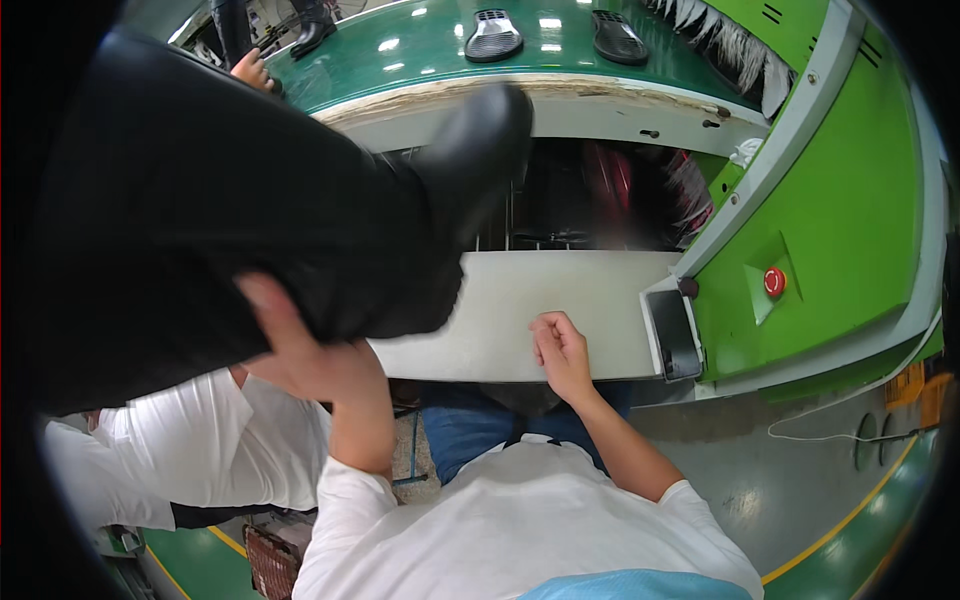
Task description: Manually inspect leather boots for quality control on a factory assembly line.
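Observation:
A tall black boot (210, 220) fills the upper left, its shaft toward the left and its foot end pointing up and right, slightly blurred. My left hand (310, 355) grips the underside of the shaft, thumb on the near face and the other fingers partly hidden. Low over a pale ledge (540, 290) is my right hand (562, 345), its fingers curled in with nothing visible in them. It is apart from the boot.
Beyond the ledge, a dark opening (560, 195) lies under a green surface (420, 45) bearing two sole-shaped pieces (493, 37). A green machine panel (820, 220) with a red button (774, 282) stands right, beside a black phone-like device (674, 335). A white-shirted person (215, 435) is close left.

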Motion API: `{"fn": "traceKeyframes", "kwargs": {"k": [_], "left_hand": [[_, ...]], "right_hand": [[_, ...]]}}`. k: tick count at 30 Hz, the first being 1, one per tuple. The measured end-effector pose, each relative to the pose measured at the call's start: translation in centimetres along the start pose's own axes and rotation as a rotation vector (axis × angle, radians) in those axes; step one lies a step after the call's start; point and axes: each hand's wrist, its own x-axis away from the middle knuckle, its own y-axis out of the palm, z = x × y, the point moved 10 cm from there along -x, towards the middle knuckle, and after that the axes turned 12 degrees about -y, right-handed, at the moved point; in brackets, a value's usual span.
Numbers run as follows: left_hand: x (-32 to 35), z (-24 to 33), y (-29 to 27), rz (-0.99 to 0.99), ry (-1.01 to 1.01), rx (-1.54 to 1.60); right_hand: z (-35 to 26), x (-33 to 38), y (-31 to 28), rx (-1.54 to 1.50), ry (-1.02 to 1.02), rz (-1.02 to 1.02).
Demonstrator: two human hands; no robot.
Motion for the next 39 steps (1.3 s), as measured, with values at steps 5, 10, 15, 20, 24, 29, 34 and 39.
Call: {"fn": "traceKeyframes", "kwargs": {"k": [5, 10, 15, 20, 24, 29, 34, 39], "left_hand": [[-10.8, 1.1, 11.7, 0.053, 0.252, 0.102], [-19.2, -5.4, 25.2, -0.012, 0.277, -0.408], [-21.1, -18.0, 32.1, -0.356, 0.408, -0.750], [-16.1, -12.5, 30.8, -0.029, 0.640, -0.556], [-6.8, -5.5, 31.1, -0.085, 1.029, -0.275], [0.6, -9.0, 36.9, -0.766, 0.810, -0.565], [2.0, -16.4, 40.7, -1.252, 0.242, -1.031], [1.1, -15.9, 40.4, -1.157, 0.460, -0.878]], "right_hand": [[0.0, -0.5, 1.0, 0.062, 0.043, -0.044], [-0.4, -0.4, 1.1, 0.143, 0.007, -0.102], [-0.2, -2.1, 1.1, 0.133, 0.010, -0.123], [-0.5, -6.7, -0.3, 0.198, 0.018, -0.088], [-0.8, -14.8, -1.5, 0.391, -0.160, -0.068], [0.8, -26.6, -2.4, 0.723, -0.230, 0.014], [3.6, -35.9, -5.3, 1.294, -0.544, -0.027], [6.1, -42.0, -1.4, 1.016, -0.648, -0.227]]}}
